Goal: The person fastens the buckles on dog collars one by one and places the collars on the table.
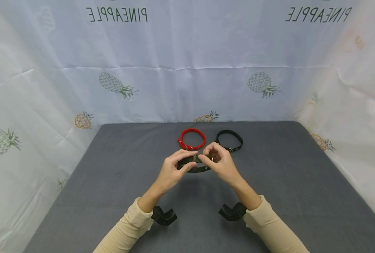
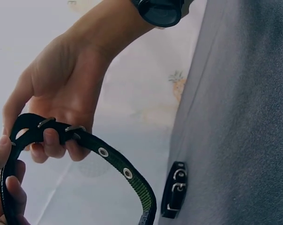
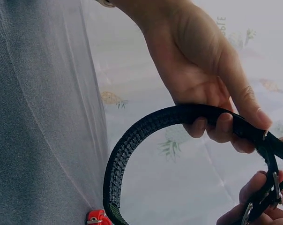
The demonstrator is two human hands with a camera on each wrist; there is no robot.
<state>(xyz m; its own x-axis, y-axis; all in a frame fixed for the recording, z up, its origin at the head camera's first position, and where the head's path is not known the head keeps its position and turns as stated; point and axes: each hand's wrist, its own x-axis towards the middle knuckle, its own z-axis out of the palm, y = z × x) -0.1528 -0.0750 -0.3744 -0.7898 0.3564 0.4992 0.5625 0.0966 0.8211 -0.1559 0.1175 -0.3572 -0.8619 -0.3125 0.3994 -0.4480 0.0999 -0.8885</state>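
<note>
Hands meet above the middle of the grey table [image 1: 111,196], where a dark green collar [image 1: 194,168] is held up off the cloth. Its strap is pinched by the left hand [image 1: 171,172] between thumb and curled fingers, and its buckle end is gripped by the right hand [image 1: 220,162]. Just behind, a red collar [image 1: 192,139] and a black collar [image 1: 229,140] are laid side by side

Held collar [image 1: 194,165] before 2 collars [image 1: 210,140]

Makeshift recording booth: pineapple-print sheets [image 1: 187,70], grey table [image 1: 111,182].
</note>
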